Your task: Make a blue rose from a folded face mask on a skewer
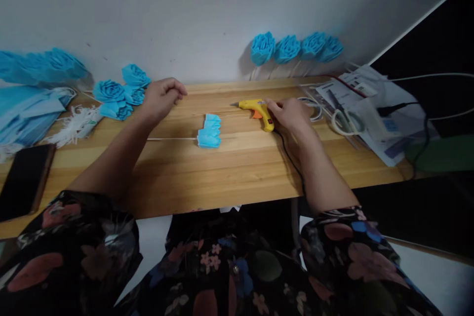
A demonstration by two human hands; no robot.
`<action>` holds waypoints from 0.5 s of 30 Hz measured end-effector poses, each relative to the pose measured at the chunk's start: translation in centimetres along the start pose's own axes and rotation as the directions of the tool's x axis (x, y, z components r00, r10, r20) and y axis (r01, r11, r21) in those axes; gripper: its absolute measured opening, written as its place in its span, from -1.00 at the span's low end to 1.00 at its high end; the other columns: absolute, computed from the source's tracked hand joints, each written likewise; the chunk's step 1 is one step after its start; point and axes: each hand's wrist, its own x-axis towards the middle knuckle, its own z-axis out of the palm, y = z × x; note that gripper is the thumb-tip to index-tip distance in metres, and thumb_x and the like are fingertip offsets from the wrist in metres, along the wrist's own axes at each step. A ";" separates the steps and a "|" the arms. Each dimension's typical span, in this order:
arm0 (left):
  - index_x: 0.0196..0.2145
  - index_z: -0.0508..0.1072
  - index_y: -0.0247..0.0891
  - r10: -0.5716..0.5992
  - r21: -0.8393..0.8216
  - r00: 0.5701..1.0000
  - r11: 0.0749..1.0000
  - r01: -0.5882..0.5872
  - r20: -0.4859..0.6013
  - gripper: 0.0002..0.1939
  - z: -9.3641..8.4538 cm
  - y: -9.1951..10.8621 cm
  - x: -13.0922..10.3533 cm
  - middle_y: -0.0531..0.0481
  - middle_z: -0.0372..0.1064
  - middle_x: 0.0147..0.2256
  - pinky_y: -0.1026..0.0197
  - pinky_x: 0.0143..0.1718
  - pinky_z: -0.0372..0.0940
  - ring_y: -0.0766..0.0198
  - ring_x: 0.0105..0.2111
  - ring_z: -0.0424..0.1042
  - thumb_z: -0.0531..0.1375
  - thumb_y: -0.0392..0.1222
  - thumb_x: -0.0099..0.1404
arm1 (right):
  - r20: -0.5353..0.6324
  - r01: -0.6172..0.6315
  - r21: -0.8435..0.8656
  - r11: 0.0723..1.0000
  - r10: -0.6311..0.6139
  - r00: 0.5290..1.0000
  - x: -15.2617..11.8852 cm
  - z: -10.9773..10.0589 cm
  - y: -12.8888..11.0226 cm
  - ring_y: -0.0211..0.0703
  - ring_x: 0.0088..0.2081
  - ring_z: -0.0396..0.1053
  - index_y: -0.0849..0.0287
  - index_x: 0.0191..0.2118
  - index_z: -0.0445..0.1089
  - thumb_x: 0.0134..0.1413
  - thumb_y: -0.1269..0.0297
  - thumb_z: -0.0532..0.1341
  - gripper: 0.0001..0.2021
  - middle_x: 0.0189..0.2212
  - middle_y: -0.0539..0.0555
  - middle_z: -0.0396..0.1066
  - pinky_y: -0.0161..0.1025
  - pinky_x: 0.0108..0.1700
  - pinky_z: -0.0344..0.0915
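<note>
A yellow glue gun [263, 113] with an orange trigger lies on the wooden table, its nozzle pointing left. My right hand [291, 112] is at its back end, fingers bent against it. My left hand [163, 98] hovers beside the blue flowers [109, 91] at the left, fingers curled; whether anything is between them is hidden. Between my hands, a folded blue piece [209, 132] lies on the table, with a thin white stick [172, 138] reaching left from it.
Blue roses [287, 49] on stems lean at the back wall. At the left lie blue masks [29, 113], white cords [76, 124] and a phone [25, 180]. Scissors [348, 122] and papers [388, 150] are at the right. A black cable [291, 158] crosses the table's front edge.
</note>
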 end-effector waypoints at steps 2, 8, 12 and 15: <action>-0.28 0.54 -0.24 0.017 0.094 1.000 0.995 -0.017 -0.004 -0.80 -0.6 0.4 -1.0 0.04 0.34 -0.45 0.15 -0.29 0.19 0.26 -0.38 0.25 0.10 -0.21 0.33 | -0.075 0.033 -0.012 0.999 -0.034 0.997 0.1 -0.4 0.4 0.20 -0.32 0.50 0.03 -0.62 0.34 0.28 -0.30 0.32 -0.39 -0.65 0.22 0.37 -0.06 -0.28 0.31; -0.37 0.55 -0.21 0.154 0.261 0.981 0.948 -0.181 0.121 -0.72 -0.8 0.3 -5.4 0.03 0.35 -0.50 0.13 -0.30 0.20 0.20 -0.44 0.31 0.03 -0.23 0.29 | 0.075 0.159 0.347 0.924 -0.197 0.978 -1.2 -0.9 -3.5 -0.02 -0.37 0.49 0.13 -0.44 0.54 0.40 -0.15 0.23 -0.49 -0.48 0.16 0.56 -0.13 -0.30 0.33; -0.19 0.63 -0.22 0.187 0.264 0.980 0.944 -0.198 0.067 -0.65 0.3 -0.7 -7.5 0.02 0.40 -0.48 0.15 -0.32 0.21 0.19 -0.46 0.33 0.03 -0.19 0.41 | 0.272 0.178 0.490 0.853 -0.344 0.899 -1.2 0.7 -6.8 -0.08 -0.34 0.50 0.15 -0.34 0.61 0.33 0.00 0.32 -0.66 -0.38 0.12 0.63 -0.18 -0.27 0.33; -0.14 0.64 -0.18 0.265 0.255 0.961 0.927 -0.277 0.080 -0.69 1.0 -1.6 -8.0 -0.08 0.58 -0.29 0.12 -0.19 0.33 0.10 -0.28 0.50 0.09 -0.11 0.48 | 0.293 0.198 0.487 0.851 -0.372 0.881 -0.6 2.5 -7.6 -0.01 -0.28 0.52 0.10 -0.37 0.60 0.29 0.02 0.38 -0.71 -0.38 0.10 0.62 -0.15 -0.22 0.36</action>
